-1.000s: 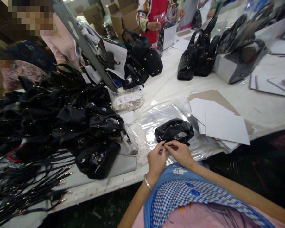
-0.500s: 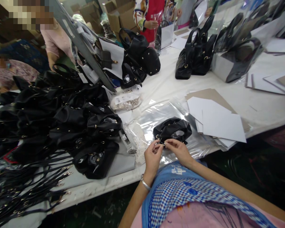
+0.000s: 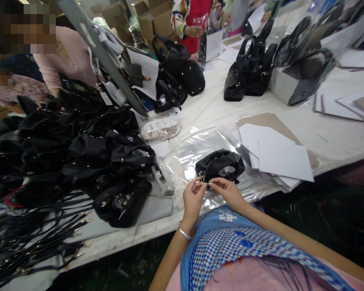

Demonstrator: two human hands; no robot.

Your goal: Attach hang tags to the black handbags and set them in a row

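A small black handbag (image 3: 219, 161) lies on clear plastic sheets (image 3: 188, 151) at the table's front edge. A thin pale string (image 3: 203, 178) crosses itself at the bag's near left side, beside a gold-coloured ring (image 3: 201, 173). My left hand (image 3: 194, 197) pinches the string between thumb and finger, its other fingers curled. Close by on the right, my right hand (image 3: 228, 193) also has thumb and finger pressed together on the string. The fingertips of both hands nearly meet just in front of the bag.
Many black handbags (image 3: 91, 153) are heaped at left, with black straps (image 3: 45, 238) in front. White cards (image 3: 285, 161) lie right of the plastic. A slanted metal post (image 3: 104, 56) rises behind a bag of small parts (image 3: 160, 128). Co-workers stand across the table.
Both hands stay at the handbag, shifting only slightly, and the string now shows as a crossed loop. At upper left, a person in pink has leaned further over the heap.
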